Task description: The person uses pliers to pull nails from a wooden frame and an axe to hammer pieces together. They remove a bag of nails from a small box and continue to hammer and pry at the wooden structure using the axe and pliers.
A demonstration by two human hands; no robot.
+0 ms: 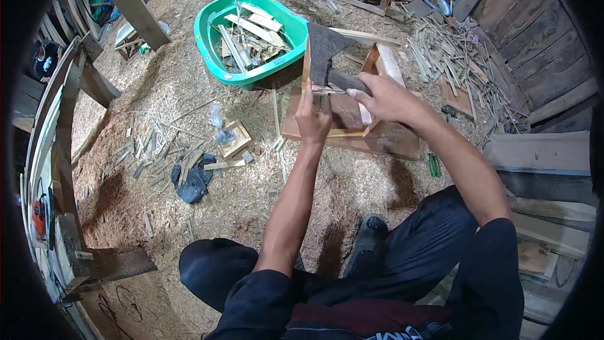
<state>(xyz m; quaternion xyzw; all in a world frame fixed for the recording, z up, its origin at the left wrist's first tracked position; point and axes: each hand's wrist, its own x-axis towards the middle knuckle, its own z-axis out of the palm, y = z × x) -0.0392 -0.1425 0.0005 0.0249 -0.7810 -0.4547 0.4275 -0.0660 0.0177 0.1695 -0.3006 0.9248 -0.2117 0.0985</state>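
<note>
My right hand (389,97) is wrapped round the wooden handle of a hatchet (326,50). The dark, broad hatchet head is raised over the left side of a wooden frame (387,63). Just below the head, my left hand (312,118) has its fingers up and closed on the left board of that frame; the hatchet hides part of the grip. A pale, thin piece by the left fingertips is too small to name. The frame stands on a brown wooden panel (384,145) on the ground.
A green plastic tub (207,56) of wood offcuts stands behind my left hand. Scrap sticks (450,56) are heaped at the right. Green-handled pliers (434,165), a black plastic bag (194,179) and a small wooden box (235,141) lie on the shavings. A timber structure (69,226) borders the left.
</note>
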